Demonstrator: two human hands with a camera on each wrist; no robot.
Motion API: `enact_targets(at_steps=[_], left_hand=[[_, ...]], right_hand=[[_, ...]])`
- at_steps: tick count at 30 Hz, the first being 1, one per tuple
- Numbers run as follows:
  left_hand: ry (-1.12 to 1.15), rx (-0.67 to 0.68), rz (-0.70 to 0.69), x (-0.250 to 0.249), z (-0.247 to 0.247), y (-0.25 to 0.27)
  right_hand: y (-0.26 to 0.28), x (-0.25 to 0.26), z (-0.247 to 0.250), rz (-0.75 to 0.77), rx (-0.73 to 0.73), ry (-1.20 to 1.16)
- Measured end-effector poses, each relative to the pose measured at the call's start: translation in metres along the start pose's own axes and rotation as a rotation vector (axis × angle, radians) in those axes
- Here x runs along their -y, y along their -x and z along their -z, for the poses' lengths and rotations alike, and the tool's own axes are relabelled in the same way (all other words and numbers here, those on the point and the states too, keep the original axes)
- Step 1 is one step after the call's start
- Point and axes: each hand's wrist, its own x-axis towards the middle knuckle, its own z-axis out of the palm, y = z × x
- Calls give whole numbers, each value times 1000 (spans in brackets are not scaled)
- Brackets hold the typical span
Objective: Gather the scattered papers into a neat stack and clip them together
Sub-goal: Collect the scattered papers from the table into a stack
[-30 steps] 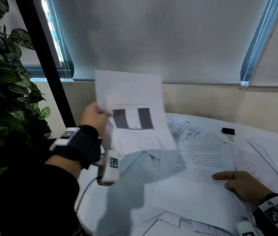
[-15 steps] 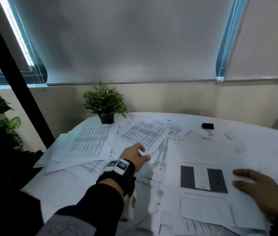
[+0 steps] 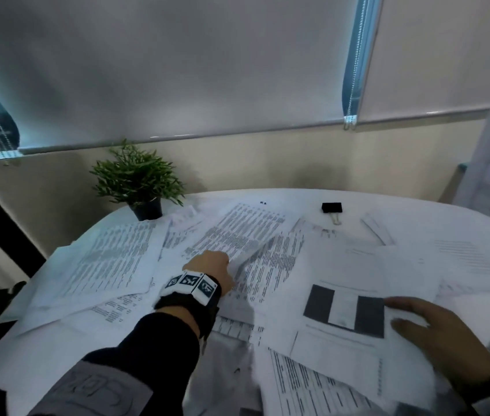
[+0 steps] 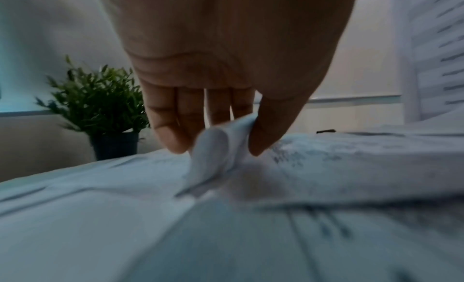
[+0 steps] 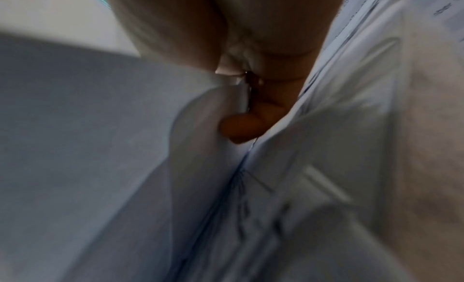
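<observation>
The job is at an early stage. Papers (image 3: 123, 259) lie fanned and overlapping across the white worktop (image 3: 417, 211), no squared stack exists, and the black binder clip (image 3: 331, 207) sits untouched in the upper middle of the head view, well apart from both hands. What is done: a sheet with two dark bars (image 3: 344, 307) lies face up at lower right of the frame, on top of other pages.

The left hand (image 3: 212, 265), at frame centre, pinches a raised fold of a printed sheet (image 4: 220, 139) between thumb and fingertips (image 4: 173, 139); the wrist view shows the paper bunched up between them. The right hand (image 3: 435, 334), at lower right, rests on the barred sheet's right edge with its fingers (image 3: 402, 303) stretched out; its wrist view is too blurred to show whether a finger hooks under the paper.

Compared with half a second earlier, the left hand has closed onto a sheet it was only reaching toward, while the right hand stays on the barred page. Left to do: collect all sheets, square them, clip.
</observation>
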Motion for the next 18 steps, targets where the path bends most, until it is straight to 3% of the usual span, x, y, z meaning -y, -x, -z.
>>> enact_targets(at_steps=[5, 9, 11, 14, 16, 18], left_hand=[[132, -125, -238, -63, 29, 43], [152, -13, -553, -130, 17, 89], [228, 74, -649, -143, 12, 102], [409, 218, -495, -124, 11, 87], [487, 162, -308, -93, 12, 57], [289, 101, -107, -56, 7, 25]], right_hand=[[-2, 14, -8, -51, -37, -160], [-10, 23, -19, -210, 62, -354], [-9, 27, -18, -169, 30, -321], [-7, 17, -5, -147, -79, -259], [-5, 8, 1, -200, -69, -355], [-6, -2, 5, -265, -40, -437]])
